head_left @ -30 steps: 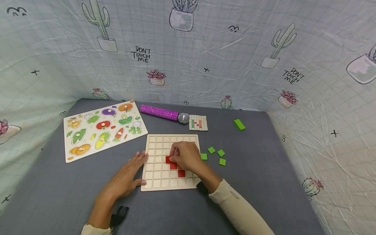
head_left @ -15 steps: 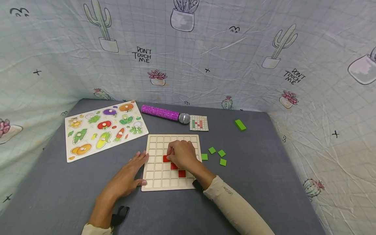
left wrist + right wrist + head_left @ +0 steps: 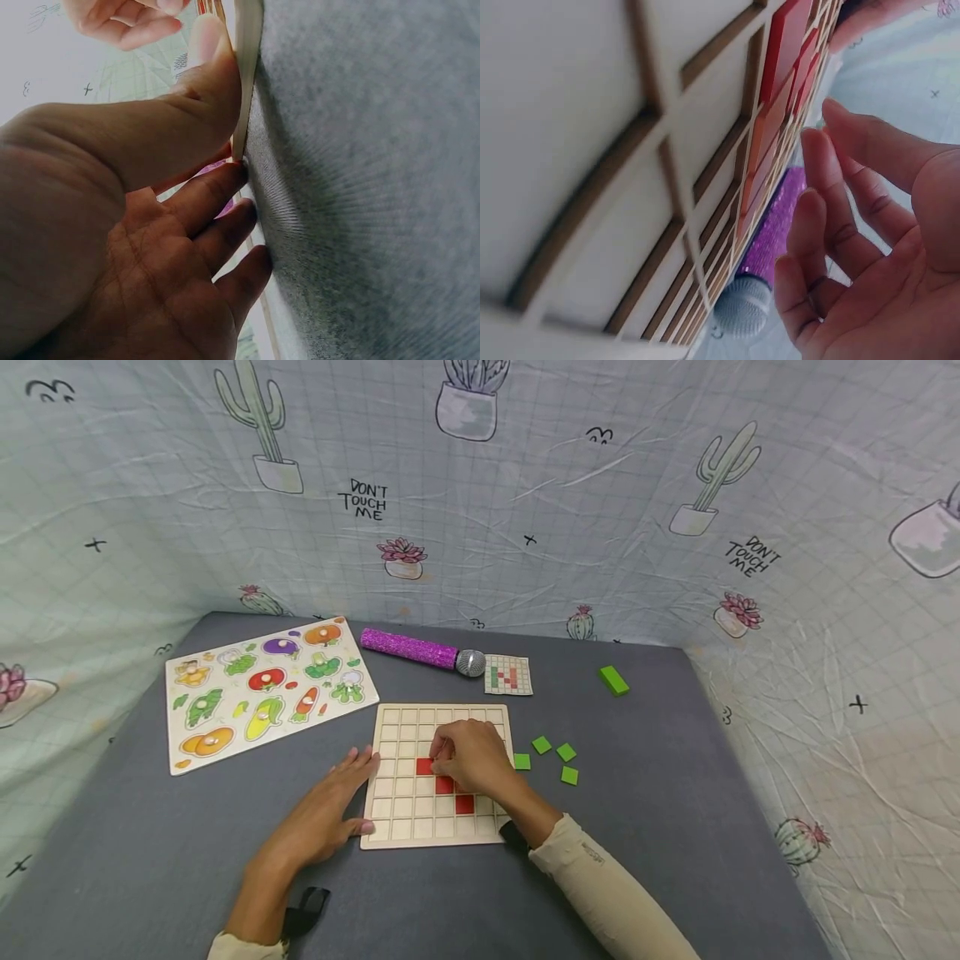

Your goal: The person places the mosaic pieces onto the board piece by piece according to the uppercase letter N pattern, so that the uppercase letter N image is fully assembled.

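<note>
Flat red square tile point(image 3: 423, 767): near the middle of the pale wooden square grid board point(image 3: 405, 828); likely light, stiff, slick; best pinched by opposite edges.
Bare right hand point(image 3: 474, 758): at its right edge, thumb and forefinger narrowed; whether gripping anything cannot be told.
Bare left hand point(image 3: 324, 808): fingers extended, touching the board's left edge.

The right hand point(image 3: 474, 758) blocks my view of part of the gridded board point(image 3: 396, 827): I can't see the squares beneath it, nor whether its fingertips point(image 3: 821, 146) pinch anything. The lettering point(image 3: 592, 854) on the right sleeve point(image 3: 613, 893) is too small to read, and the head view's bottom edge crops both that and the left sleeve point(image 3: 243, 948). From the right wrist, the nearest squares point(image 3: 604, 232) blur.
</note>
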The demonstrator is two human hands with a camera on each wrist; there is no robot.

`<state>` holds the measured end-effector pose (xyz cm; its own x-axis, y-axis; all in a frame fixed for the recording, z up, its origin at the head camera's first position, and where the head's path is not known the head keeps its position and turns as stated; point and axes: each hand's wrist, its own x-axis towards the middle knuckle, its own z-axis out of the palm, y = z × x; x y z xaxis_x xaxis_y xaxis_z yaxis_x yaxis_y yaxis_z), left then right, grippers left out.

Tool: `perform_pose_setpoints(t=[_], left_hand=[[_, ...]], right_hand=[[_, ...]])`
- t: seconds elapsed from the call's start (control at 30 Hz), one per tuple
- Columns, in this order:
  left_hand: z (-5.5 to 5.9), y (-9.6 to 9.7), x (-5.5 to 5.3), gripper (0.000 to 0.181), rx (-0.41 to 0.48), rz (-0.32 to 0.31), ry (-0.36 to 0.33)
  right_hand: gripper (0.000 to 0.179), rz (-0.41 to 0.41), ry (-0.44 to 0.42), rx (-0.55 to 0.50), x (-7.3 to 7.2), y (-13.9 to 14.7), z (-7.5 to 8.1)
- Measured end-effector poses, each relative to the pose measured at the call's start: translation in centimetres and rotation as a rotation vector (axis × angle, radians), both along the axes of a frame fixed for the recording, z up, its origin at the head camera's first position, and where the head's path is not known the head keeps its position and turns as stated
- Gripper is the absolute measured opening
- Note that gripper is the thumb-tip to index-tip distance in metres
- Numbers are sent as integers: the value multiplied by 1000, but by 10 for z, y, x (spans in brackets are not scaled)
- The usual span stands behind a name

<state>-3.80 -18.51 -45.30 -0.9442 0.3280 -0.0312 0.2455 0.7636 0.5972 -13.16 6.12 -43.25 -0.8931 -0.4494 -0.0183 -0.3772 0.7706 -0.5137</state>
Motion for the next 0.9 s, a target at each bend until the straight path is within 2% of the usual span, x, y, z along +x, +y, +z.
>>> perform_pose_setpoints(t=[0.23,0.43,0.73,0.9], left_hand=[[-1,-1,0,97,3,2,-3],[-2,-2,1,97,6,-7,8],[-3,-2,0,97,22,-8,9],[-3,-2,0,96,15,-8,2]], right_hand=[[13,3,-7,-115,0,20,4],[15,-44,-28,-177,2,41,7],[17,-100,-11,-133,4,67,4],[17,-114,-11,-146,6,79,1]])
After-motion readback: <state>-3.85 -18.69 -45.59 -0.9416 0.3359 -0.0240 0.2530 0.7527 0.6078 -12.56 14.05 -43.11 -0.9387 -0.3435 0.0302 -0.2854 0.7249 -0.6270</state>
